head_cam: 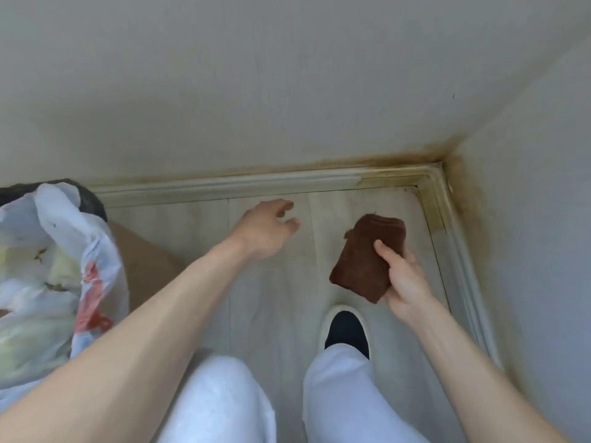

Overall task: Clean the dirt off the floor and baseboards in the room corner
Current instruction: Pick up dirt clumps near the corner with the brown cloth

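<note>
While the right hand (403, 276) has its grip on a brown cloth (367, 257), hiding its lower corner, the left hand (265, 231) hangs loose, empty.

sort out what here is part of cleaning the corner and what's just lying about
For the job: brown cloth held in the right hand; stained baseboards; floor; left hand, empty, reaching forward.

Just lying about: plastic bag at the left; brown cardboard beside it.
</note>
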Demonstrator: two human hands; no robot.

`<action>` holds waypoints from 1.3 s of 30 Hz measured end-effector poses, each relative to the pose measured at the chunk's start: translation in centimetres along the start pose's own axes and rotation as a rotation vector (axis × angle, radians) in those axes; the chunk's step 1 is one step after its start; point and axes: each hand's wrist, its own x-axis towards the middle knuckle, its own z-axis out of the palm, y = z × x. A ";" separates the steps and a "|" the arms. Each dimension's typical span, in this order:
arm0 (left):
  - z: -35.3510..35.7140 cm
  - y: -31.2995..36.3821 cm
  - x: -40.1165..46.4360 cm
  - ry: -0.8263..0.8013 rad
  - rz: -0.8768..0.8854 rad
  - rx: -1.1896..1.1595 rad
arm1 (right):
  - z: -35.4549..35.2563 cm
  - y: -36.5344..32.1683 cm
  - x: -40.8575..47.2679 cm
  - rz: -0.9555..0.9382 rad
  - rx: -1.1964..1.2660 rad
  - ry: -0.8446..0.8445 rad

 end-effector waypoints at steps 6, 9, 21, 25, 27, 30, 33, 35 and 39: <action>2.5 -3.5 3.2 -0.084 -0.122 -0.026 | -7.4 4.3 3.5 -0.073 -0.156 0.396; 2.6 -3.7 4.0 -0.087 -0.133 -0.066 | -7.5 5.2 4.5 -0.117 -0.278 0.507; 2.3 -4.1 5.0 -0.076 -0.157 -0.125 | 0.4 3.0 10.0 -0.277 -0.514 0.322; 3.0 -3.8 5.1 -0.104 -0.158 -0.158 | -2.9 0.2 9.8 -0.313 -0.526 0.383; 3.0 -3.8 5.0 -0.108 -0.159 -0.169 | -4.4 -1.7 10.4 -0.333 -0.657 0.425; 2.6 -3.7 5.0 -0.092 -0.167 -0.178 | -4.1 -2.7 12.1 -0.318 -0.907 0.422; 2.4 -3.6 5.2 -0.083 -0.169 -0.180 | -0.7 -1.2 12.6 -0.423 -1.117 0.314; 2.4 -3.6 5.2 -0.086 -0.169 -0.184 | 0.5 -0.6 12.6 -0.489 -1.189 0.197; 2.1 -4.0 5.2 -0.084 -0.179 -0.206 | -1.0 -4.4 13.1 -0.475 -1.136 0.096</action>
